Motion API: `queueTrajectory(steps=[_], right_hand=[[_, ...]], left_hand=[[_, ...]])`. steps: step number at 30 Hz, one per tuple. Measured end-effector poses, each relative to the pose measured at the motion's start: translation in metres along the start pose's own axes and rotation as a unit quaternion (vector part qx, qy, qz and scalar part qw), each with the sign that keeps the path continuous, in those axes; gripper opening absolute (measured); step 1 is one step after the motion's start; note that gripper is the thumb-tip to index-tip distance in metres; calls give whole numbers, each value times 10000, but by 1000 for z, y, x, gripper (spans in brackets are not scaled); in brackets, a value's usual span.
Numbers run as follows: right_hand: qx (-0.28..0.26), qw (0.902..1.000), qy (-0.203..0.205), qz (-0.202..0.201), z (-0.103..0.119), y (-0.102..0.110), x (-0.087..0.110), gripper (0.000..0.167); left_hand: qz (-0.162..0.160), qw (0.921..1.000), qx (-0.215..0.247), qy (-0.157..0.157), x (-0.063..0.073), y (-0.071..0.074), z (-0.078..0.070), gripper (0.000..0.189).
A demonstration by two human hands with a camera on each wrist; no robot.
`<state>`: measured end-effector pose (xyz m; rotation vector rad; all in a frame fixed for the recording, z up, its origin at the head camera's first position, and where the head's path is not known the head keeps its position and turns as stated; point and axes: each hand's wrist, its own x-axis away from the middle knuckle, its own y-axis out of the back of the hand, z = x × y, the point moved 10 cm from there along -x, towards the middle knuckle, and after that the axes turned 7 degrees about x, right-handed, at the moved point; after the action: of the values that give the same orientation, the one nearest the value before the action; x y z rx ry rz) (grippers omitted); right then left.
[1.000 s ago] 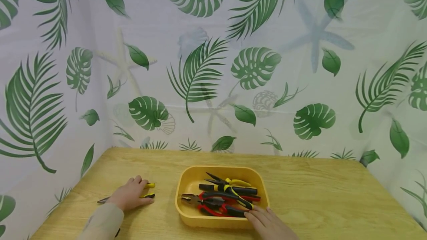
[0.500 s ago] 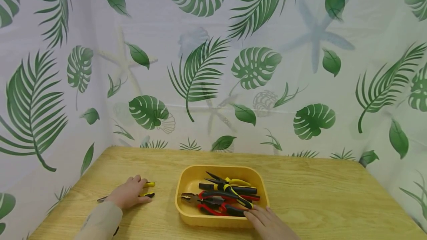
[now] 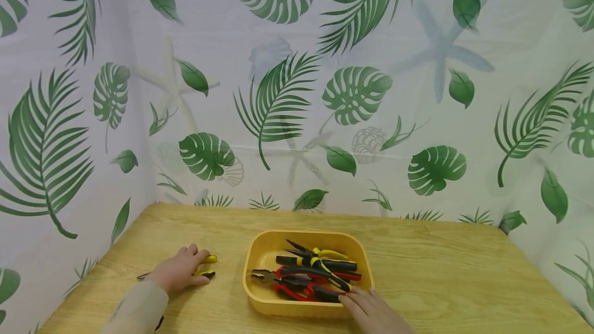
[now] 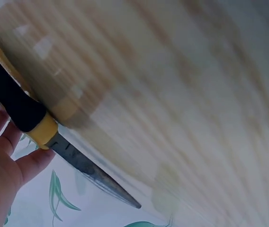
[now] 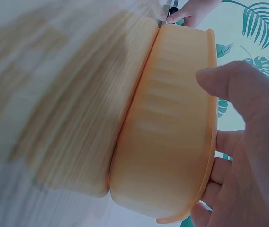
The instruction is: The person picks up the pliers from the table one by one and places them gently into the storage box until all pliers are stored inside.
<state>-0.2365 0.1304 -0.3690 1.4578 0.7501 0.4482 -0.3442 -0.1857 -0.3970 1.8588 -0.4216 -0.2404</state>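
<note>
My left hand (image 3: 181, 270) lies over long-nose pliers with black-and-yellow handles (image 3: 210, 259) on the left of the table. The handle ends stick out past the thumb and fingers; the dark pointed nose (image 4: 94, 172) shows in the left wrist view. At the near right corner of a yellow plastic box (image 3: 297, 309), my right hand (image 3: 376, 312) holds the rim, fingers over it and thumb on the outer wall. Inside lie red-and-black pliers (image 3: 292, 272), another long-nose pair with yellow-and-black handles (image 3: 335, 254), and a black tool with a yellow band (image 3: 339, 266).
The box stands near the front middle of a wooden table (image 3: 441, 272). White leaf-print cloth (image 3: 297, 92) closes off the back and both sides. Tabletop extends to the right of the box and between it and my left hand.
Both hands keep nearly the same place. The view has shifted very slightly, and the box and tools have not moved.
</note>
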Motion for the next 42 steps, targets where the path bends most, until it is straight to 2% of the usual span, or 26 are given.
queueTrajectory(steps=[7, 12, 19, 26, 36, 42], right_hand=[[68, 10000, -21, -31, 0, 1, 0, 64], [-38, 9999, -88, 118, -1, 0, -1, 65], [-62, 9998, -82, 162, -1, -2, 0, 66], [-97, 9998, -95, 147, -2, -3, 0, 66], [-97, 9999, -24, 99, -1, -2, 0, 66], [-188, 9997, -87, 159, -1, -1, 0, 67]], left_hand=[[-59, 9988, -342, -332, -2, 1, -8, 50], [-50, 9982, -509, -329, -3, 0, -10, 54], [0, 9984, -504, -254, -3, 1, -14, 55], [-100, 9987, -416, -260, -2, 6, -14, 54], [-324, 9987, -387, -84, -1, 18, -12, 50], [-535, 9969, -452, -362, 3, 27, -18, 50]])
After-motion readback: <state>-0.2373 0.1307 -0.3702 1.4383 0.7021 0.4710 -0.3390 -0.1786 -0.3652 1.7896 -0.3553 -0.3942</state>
